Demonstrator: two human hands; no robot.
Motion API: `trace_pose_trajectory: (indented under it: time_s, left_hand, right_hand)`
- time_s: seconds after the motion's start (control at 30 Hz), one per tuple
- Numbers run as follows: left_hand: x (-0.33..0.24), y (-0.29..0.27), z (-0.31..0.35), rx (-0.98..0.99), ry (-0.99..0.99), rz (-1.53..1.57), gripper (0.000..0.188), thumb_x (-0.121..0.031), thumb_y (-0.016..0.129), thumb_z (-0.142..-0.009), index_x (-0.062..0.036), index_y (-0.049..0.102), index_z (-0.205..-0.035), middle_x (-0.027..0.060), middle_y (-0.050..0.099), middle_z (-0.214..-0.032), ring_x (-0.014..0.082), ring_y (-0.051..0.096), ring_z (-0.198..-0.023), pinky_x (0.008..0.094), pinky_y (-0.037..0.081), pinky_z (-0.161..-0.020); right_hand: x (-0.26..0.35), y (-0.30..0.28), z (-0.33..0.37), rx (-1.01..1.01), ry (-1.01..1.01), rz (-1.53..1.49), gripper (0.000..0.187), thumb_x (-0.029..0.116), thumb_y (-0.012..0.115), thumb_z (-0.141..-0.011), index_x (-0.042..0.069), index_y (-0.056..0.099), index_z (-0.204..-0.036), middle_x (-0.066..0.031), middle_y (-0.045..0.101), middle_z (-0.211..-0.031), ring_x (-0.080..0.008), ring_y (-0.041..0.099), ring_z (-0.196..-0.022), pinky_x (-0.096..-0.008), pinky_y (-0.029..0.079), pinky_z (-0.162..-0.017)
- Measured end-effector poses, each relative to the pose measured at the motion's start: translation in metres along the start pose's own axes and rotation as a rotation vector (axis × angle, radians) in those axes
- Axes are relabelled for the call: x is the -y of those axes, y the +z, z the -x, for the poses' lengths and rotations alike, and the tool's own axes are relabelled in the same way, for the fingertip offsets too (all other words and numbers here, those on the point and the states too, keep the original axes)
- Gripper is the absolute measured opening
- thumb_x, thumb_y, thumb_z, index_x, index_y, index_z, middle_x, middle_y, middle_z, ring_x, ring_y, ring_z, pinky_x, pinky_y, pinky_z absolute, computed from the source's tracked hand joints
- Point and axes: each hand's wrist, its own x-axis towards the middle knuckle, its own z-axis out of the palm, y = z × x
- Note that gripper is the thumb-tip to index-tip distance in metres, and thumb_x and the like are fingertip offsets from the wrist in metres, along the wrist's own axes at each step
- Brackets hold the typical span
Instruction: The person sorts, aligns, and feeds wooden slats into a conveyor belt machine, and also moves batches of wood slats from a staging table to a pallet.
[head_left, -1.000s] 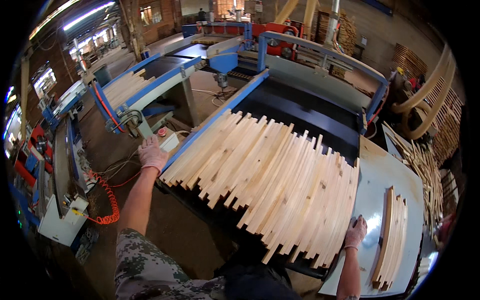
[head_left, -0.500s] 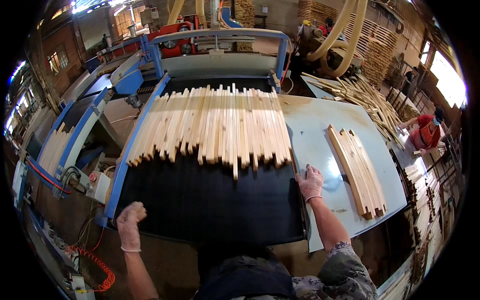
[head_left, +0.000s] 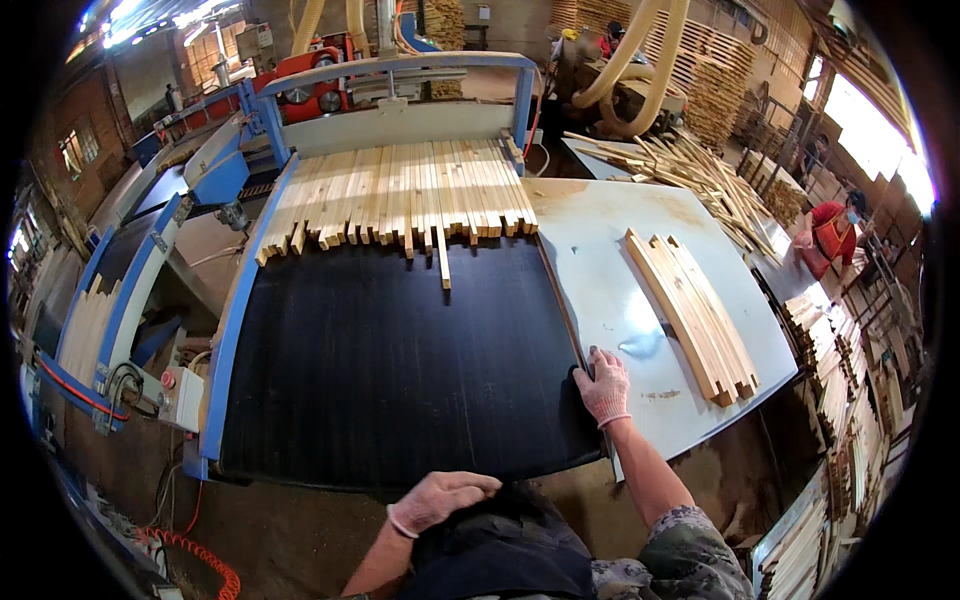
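Note:
In a light glove, my left hand (head_left: 440, 500) is held low in front of my body, just off the near edge of the black conveyor belt (head_left: 400, 370). Its fingers are stretched out together and it holds nothing. My right hand (head_left: 603, 388), also gloved, rests with fingers apart on the seam between the belt and the pale metal side table (head_left: 590, 280). A row of wooden strips (head_left: 400, 195) lies side by side at the belt's far end, under the blue frame. One strip (head_left: 443, 262) sticks out toward me beyond the others.
A small stack of wooden strips (head_left: 695, 320) lies on the side table. Behind it is a loose heap of sticks (head_left: 690, 180). A control box with a red button (head_left: 180, 395) stands left of the belt. A person in red (head_left: 830, 235) works at the far right.
The row of strips has moved away from me toward the frame. My left hand has swung from the belt's left side to the front of my body. My right hand stays by the seam.

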Motion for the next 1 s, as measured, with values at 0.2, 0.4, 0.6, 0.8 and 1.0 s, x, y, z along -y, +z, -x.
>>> trace_pose_trajectory:
  time_s: [0.2,0.4,0.6,0.8,1.0]
  left_hand:
    - [0.023,0.045,-0.047,0.260,-0.217,-0.098,0.036,-0.015,0.061,-0.106,0.0035,0.068,-0.136,0.0102,0.073,-0.129,0.0157,0.066,-0.117,0.0279,0.050,-0.106]
    - [0.036,0.070,-0.075,0.274,-0.253,-0.218,0.039,-0.017,0.064,-0.101,0.0053,0.070,-0.133,0.0145,0.074,-0.127,0.0211,0.067,-0.120,0.0338,0.050,-0.109]
    - [0.053,0.113,-0.096,0.263,-0.300,-0.256,0.039,-0.015,0.065,-0.099,0.0068,0.070,-0.131,0.0150,0.075,-0.125,0.0194,0.070,-0.113,0.0311,0.053,-0.103]
    - [0.069,0.208,-0.119,0.263,-0.290,-0.345,0.042,-0.016,0.059,-0.100,0.0084,0.068,-0.133,0.0171,0.074,-0.124,0.0227,0.070,-0.113,0.0337,0.052,-0.105]
    - [0.095,0.300,-0.135,0.375,-0.419,-0.226,0.045,-0.019,0.059,-0.102,0.0067,0.065,-0.139,0.0163,0.070,-0.135,0.0240,0.063,-0.128,0.0357,0.047,-0.112]
  right_hand:
    - [-0.004,-0.037,0.074,0.135,0.087,-0.012,0.051,0.028,0.078,-0.083,0.004,0.068,-0.127,-0.0187,0.068,-0.123,-0.0394,0.064,-0.114,-0.0483,0.052,-0.098]
    - [-0.020,-0.048,0.138,-0.001,-0.067,-0.107,0.056,0.026,0.079,-0.083,0.003,0.065,-0.131,-0.0208,0.068,-0.127,-0.0402,0.063,-0.122,-0.0487,0.050,-0.107]
    - [-0.029,-0.075,0.205,0.041,-0.085,-0.461,0.053,0.023,0.076,-0.089,0.002,0.063,-0.136,-0.0209,0.067,-0.131,-0.0397,0.063,-0.124,-0.0475,0.051,-0.107]
    - [-0.085,-0.151,0.249,0.140,0.248,-0.535,0.055,0.027,0.074,-0.093,0.000,0.063,-0.140,-0.0216,0.066,-0.136,-0.0354,0.062,-0.130,-0.0421,0.049,-0.112]
    - [-0.196,-0.141,0.300,0.014,0.507,-0.711,0.056,0.025,0.075,-0.096,-0.003,0.061,-0.142,-0.0204,0.066,-0.140,-0.0297,0.062,-0.133,-0.0372,0.048,-0.114]
